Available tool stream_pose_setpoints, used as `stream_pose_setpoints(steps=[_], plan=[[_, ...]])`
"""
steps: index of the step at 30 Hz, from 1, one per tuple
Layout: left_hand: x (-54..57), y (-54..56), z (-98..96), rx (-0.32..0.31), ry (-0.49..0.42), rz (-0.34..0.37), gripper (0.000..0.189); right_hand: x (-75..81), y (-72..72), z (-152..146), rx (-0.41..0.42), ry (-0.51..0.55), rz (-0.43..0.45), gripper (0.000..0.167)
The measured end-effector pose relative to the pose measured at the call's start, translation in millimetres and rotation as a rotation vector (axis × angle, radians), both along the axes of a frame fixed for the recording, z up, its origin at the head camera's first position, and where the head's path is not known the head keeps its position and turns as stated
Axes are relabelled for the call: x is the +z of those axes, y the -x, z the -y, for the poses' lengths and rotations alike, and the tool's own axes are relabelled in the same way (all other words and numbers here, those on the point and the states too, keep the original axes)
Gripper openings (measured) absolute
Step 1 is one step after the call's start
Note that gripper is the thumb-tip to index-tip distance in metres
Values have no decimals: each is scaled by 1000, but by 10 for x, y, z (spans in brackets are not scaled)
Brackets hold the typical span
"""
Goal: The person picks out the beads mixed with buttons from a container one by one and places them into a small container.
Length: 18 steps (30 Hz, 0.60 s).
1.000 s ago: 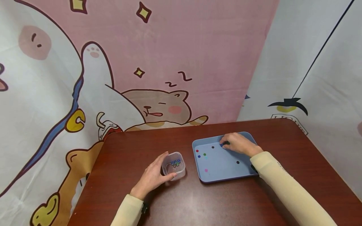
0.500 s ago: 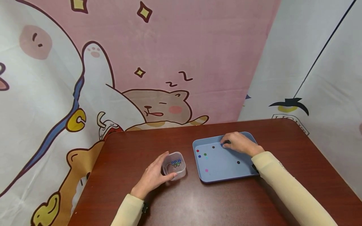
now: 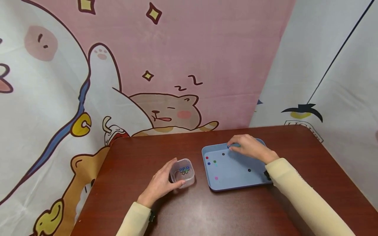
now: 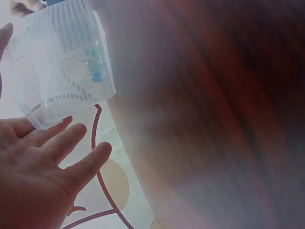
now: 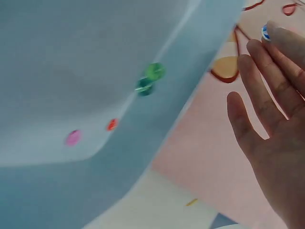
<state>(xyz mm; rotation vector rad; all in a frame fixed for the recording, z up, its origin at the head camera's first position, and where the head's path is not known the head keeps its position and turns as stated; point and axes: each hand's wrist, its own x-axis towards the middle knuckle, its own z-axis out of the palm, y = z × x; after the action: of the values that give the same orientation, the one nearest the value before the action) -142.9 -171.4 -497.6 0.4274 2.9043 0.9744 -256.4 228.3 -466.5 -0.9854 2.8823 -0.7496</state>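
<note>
My right hand [image 3: 249,147] is over the far side of a light blue tray [image 3: 230,177]. Its thumb and fingertip pinch a blue-and-white marble [image 5: 265,32]. Two green marbles [image 5: 155,71] lie by the tray's wall in the right wrist view; from the head, the hand mostly covers that spot. My left hand [image 3: 160,180] holds a small clear plastic box [image 3: 190,179], thumb on the near side and fingers on the far side. Several blue and greenish marbles [image 3: 184,169] sit inside the box. The left wrist view shows the box tilted above the left fingers.
Small coloured dots mark the tray floor: a red dot [image 3: 207,158], a pink dot [image 3: 216,178] and a black dot [image 3: 249,170], among others. Box and tray stand on a dark wooden table [image 3: 195,213]. A cartoon-printed cloth [image 3: 230,65] hangs behind it.
My right hand has lifted slightly from the tray floor with the blue marble, which is now higher and a little left. The left hand and box have stayed put.
</note>
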Motion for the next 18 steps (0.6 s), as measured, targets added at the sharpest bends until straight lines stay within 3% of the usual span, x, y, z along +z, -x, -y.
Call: stream_pose_setpoints(steps=[10,18], plan=[[-19,8,-5,-12,11,-53,98,307,-200,263,33,111,-37,19],[-19,-4,2,-10,10,-48,99,419,-374,518,3,229,-96,20]])
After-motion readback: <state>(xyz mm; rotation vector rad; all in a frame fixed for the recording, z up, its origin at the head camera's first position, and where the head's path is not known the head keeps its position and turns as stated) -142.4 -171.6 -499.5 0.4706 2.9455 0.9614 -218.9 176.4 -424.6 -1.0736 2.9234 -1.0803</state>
